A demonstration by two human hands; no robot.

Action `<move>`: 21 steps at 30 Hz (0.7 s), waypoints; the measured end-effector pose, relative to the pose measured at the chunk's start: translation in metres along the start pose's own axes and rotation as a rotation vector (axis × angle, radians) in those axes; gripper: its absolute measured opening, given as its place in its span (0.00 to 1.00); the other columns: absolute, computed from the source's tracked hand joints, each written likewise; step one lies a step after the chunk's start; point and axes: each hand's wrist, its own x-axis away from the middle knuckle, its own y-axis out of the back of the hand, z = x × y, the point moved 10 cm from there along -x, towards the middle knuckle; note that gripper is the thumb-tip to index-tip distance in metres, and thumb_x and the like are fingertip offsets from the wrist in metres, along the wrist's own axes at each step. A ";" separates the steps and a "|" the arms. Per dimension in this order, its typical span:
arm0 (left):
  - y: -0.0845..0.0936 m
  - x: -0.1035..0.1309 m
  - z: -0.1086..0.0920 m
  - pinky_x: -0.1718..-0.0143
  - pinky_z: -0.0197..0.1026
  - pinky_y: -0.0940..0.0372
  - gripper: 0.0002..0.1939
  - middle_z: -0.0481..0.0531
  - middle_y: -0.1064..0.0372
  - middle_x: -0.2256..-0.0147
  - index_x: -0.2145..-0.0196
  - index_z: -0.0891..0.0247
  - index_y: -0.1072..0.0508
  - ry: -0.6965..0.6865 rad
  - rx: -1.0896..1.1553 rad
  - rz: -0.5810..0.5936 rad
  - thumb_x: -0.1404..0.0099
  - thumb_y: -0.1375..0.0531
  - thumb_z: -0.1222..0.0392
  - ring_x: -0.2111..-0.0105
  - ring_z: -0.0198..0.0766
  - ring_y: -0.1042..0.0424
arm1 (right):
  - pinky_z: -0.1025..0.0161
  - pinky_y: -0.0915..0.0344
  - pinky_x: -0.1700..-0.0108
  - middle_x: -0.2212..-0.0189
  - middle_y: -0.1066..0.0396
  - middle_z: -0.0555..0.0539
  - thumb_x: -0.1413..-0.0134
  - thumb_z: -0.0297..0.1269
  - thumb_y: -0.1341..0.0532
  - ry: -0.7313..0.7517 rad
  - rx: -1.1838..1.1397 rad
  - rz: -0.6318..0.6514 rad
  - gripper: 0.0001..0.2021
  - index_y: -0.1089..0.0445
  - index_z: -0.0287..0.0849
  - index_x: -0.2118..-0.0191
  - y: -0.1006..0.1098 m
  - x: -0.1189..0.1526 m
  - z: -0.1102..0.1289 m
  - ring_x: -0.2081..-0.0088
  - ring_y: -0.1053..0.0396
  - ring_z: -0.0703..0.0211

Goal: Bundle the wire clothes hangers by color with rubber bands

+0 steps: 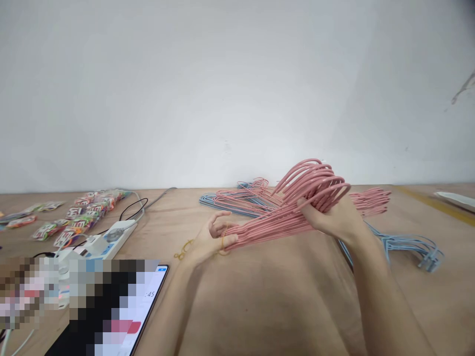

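A bundle of pink clothes hangers (274,227) is held up above the table, hooks to the right and narrow corner to the left. My right hand (330,217) is closed around the bundle just below the hooks. At the left corner, my left hand (213,235) has its thumb against the hangers and its fingers curled. A thin yellow rubber band (223,238) shows at that corner by my fingers; whether it circles the hangers fully I cannot tell. More yellow rubber bands (183,249) are beside my left wrist, partly hidden.
Behind the bundle lie blue hangers (210,199) and more pink hangers (371,200). Another blue hanger bunch (408,244) is at the right. On the left are a power strip (122,232) with cables, several small colourful packets (79,222) and a partly blurred phone (148,296).
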 end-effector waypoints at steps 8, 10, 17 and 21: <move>-0.032 0.011 0.001 0.54 0.43 0.36 0.39 0.52 0.30 0.55 0.48 0.54 0.36 0.002 -0.337 0.204 0.58 0.27 0.61 0.53 0.45 0.30 | 0.64 0.52 0.75 0.84 0.44 0.53 0.52 0.36 0.47 -0.074 0.152 0.156 0.09 0.46 0.45 0.79 -0.029 -0.004 0.006 0.79 0.44 0.62; -0.038 0.013 0.002 0.55 0.42 0.36 0.38 0.50 0.29 0.58 0.49 0.53 0.35 0.011 -0.438 0.177 0.58 0.27 0.60 0.56 0.43 0.28 | 0.64 0.55 0.75 0.84 0.45 0.54 0.52 0.36 0.47 -0.059 0.188 0.198 0.10 0.48 0.45 0.79 -0.039 -0.003 0.013 0.80 0.47 0.63; -0.045 0.014 -0.004 0.49 0.44 0.37 0.24 0.54 0.30 0.51 0.48 0.55 0.33 -0.085 -0.427 0.175 0.42 0.37 0.61 0.51 0.42 0.30 | 0.64 0.57 0.76 0.84 0.42 0.52 0.50 0.39 0.48 -0.170 0.274 0.229 0.13 0.48 0.44 0.81 -0.051 -0.002 -0.001 0.81 0.49 0.63; -0.032 0.012 -0.024 0.45 0.45 0.41 0.24 0.57 0.35 0.43 0.46 0.58 0.33 -0.152 -0.208 0.058 0.42 0.37 0.62 0.42 0.47 0.38 | 0.63 0.56 0.76 0.86 0.44 0.51 0.48 0.42 0.50 -0.320 0.264 0.175 0.17 0.48 0.45 0.84 -0.041 -0.002 -0.022 0.82 0.49 0.62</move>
